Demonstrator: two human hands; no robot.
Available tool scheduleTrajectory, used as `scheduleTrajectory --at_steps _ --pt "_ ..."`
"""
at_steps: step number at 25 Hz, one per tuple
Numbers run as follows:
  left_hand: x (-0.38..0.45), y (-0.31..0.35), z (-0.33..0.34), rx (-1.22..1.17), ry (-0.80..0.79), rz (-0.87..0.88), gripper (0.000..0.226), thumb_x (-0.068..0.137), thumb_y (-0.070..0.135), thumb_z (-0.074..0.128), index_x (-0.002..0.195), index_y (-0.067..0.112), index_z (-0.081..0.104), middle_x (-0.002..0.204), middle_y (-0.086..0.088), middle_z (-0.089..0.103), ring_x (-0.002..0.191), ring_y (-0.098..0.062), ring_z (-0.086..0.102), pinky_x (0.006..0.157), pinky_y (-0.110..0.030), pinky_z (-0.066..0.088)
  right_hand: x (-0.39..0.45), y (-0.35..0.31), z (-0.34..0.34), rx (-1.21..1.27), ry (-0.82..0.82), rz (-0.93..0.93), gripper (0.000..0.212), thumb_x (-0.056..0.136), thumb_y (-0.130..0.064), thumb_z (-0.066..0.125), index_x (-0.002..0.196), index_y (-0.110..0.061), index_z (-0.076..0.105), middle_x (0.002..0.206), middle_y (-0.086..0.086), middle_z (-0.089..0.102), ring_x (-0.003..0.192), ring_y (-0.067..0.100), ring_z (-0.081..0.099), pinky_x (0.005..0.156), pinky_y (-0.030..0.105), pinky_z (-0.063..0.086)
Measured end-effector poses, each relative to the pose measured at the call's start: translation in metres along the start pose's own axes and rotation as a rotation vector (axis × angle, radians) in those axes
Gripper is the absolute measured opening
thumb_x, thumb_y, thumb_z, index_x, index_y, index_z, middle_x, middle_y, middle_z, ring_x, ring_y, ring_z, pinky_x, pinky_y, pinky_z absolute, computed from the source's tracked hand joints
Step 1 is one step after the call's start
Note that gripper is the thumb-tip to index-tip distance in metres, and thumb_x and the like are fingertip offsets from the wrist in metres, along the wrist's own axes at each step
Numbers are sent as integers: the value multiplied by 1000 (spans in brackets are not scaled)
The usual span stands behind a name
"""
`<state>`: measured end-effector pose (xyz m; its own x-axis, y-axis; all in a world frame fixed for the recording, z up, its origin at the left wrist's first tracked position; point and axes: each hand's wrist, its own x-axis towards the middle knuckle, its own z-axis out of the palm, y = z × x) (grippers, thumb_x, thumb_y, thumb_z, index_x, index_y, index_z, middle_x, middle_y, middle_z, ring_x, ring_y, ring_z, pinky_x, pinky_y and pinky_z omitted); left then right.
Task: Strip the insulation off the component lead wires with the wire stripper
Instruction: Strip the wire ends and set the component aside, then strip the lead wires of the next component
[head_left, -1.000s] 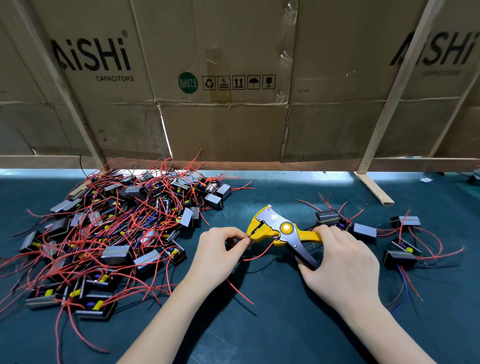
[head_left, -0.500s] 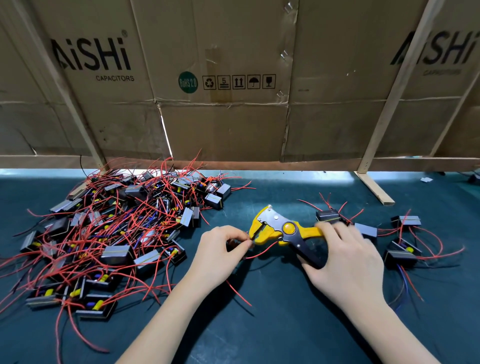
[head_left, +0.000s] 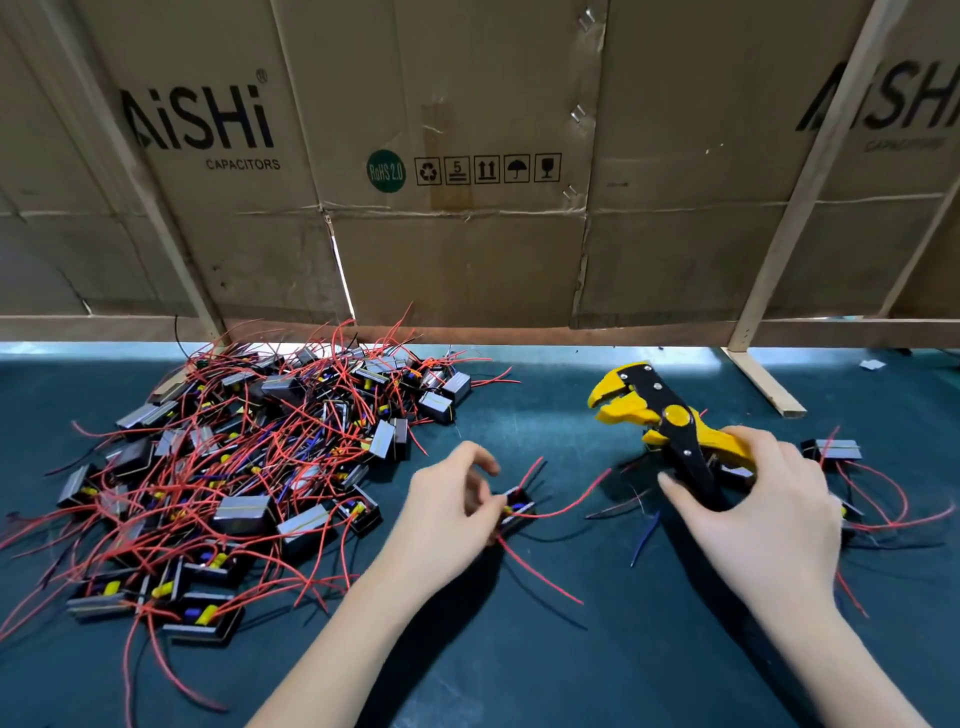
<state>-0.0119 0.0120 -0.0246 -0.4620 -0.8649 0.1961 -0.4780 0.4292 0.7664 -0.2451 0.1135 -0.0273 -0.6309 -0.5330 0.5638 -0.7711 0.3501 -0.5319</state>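
1. Head view: left of the wire stripper (head_left: 670, 421), a pile of components (head_left: 234, 467) lay tangled in red wires.
2. The left hand (head_left: 447, 512) pinched 1 component (head_left: 517, 509), also left of the stripper.
3. The right hand (head_left: 753, 512) gripped the stripper's handles; its yellow jaws gaped, holding nothing.

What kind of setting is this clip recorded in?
Probably a small electronics assembly workbench: a heap of wired components lies on a dark mat, the right hand grips a yellow wire stripper, and flattened capacitor cartons wall off the back.
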Motion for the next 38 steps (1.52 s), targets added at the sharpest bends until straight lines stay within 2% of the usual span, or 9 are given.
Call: scheduleTrajectory --at_steps 3,5,10,14,18,23,27,32,38 --pt "-9 12 15 -168 -280 200 47 94 0 50 135 20 41 133 5 57 118 -3 59 102 -30 47 2 -2 -5 146 9 42 56 65 -38 86 110 -17 61 97 6 64 98 35 57 86 52 47" --pt "-6 10 12 -77 -225 328 65 94 1 49 150 25 25 151 11 37 133 1 43 109 -25 38 3 -2 -9 225 14 58 54 66 -38 86 110 -19 61 99 3 64 98 30 58 88 49 48" --pt "14 -22 -35 343 515 162 56 84 4 66 137 4 48 130 -13 57 114 -31 53 99 -46 42 -4 -16 -18 659 -272 -21 36 69 -40 81 97 -28 62 85 -14 68 78 1 61 72 6 42" --pt "18 -41 -49 764 419 -251 40 86 30 66 121 11 58 116 -11 64 107 -35 50 87 -43 35 -21 -32 -21 717 -685 -320 38 74 -43 81 102 -23 64 90 -6 68 83 12 63 80 25 50" --pt "16 -41 -49 739 463 -127 16 83 22 70 97 16 65 96 -3 69 98 -32 51 82 -41 31 -40 -44 -15 625 -940 -510 41 76 -41 80 107 -24 60 97 -9 65 89 12 61 84 34 50" --pt "16 -29 -44 528 502 301 13 76 11 76 83 18 69 80 8 67 87 -23 53 73 -34 30 -45 -47 -15 610 -938 -521 41 75 -41 80 107 -27 58 97 -8 62 88 14 59 83 35 49" --pt "22 -23 -32 534 70 567 15 80 23 63 82 15 75 78 3 69 82 -25 57 76 -39 49 -41 -46 -16 650 -945 -513 41 76 -39 80 108 -23 58 96 -5 64 86 17 60 81 38 49" --pt "16 -17 -17 435 54 540 25 83 32 60 72 13 71 69 1 65 70 -24 61 64 -37 54 -41 -48 -14 641 -911 -500 32 80 -49 71 97 -24 61 85 -8 61 77 12 56 74 34 48" --pt "8 -14 -4 282 85 335 15 86 26 72 89 16 62 85 7 58 85 -14 54 80 -32 45 -57 -50 -2 372 -713 -419 51 79 -71 50 64 -23 55 51 -7 49 51 11 40 58 26 40"
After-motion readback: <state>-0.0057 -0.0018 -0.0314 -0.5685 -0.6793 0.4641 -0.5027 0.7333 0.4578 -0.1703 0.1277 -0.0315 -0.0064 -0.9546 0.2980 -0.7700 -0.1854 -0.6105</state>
